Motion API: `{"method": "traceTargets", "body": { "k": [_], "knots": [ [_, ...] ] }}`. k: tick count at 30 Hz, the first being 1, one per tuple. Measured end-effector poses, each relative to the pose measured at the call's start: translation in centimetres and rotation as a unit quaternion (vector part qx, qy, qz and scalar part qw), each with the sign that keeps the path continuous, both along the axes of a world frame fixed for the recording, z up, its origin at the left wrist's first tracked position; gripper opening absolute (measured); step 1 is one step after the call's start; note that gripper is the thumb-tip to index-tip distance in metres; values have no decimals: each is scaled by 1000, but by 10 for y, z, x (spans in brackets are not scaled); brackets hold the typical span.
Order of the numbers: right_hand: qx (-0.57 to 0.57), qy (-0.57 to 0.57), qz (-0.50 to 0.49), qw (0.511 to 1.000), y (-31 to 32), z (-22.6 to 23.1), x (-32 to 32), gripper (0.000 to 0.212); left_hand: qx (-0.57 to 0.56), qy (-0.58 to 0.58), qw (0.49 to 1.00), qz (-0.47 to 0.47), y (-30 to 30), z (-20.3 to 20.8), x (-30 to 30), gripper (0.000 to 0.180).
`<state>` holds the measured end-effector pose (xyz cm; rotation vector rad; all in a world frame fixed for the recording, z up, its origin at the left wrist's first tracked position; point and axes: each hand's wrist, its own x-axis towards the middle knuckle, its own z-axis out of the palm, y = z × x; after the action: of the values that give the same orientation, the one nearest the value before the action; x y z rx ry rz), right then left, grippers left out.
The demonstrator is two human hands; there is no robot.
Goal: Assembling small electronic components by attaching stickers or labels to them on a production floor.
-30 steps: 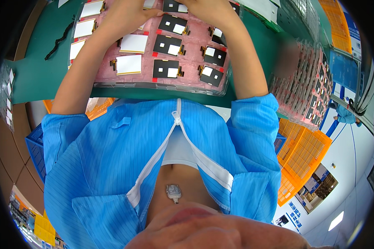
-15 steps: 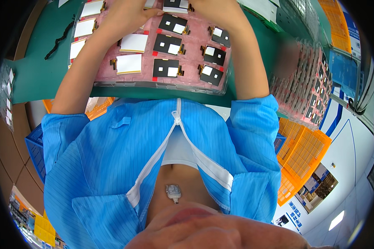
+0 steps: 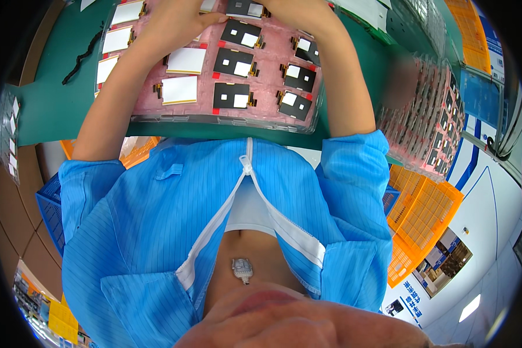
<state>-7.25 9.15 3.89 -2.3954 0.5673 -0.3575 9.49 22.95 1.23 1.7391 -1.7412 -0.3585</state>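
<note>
Fingers mostly pass out of the top edge, so we cannot tell whether they are closed, spread or gripping. Our left hand point(image 3: 180, 17), upper left of centre, has its thumb point(image 3: 217, 18) extended beside the topmost black panel point(image 3: 245, 7) at upper centre. Our right hand point(image 3: 298, 13) reaches in near that panel's right end. The panel lies in a pink tray point(image 3: 206, 93) across the upper frame. To work well, we should press lightly, handle edges only, and spare the ribbon connector point(image 3: 261, 43) just below.
</note>
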Motion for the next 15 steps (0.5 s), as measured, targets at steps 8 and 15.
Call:
{"method": "traceTargets", "body": {
  "k": [8, 15],
  "knots": [
    [16, 40, -13, 999, 5, 13, 2, 22, -6, -2, 1000, -2, 0, -1, 1, 40],
    [21, 28, 4, 999, 3, 11, 1, 22, -4, -8, 1000, -1, 0, 1, 0, 41]
  ]
}}
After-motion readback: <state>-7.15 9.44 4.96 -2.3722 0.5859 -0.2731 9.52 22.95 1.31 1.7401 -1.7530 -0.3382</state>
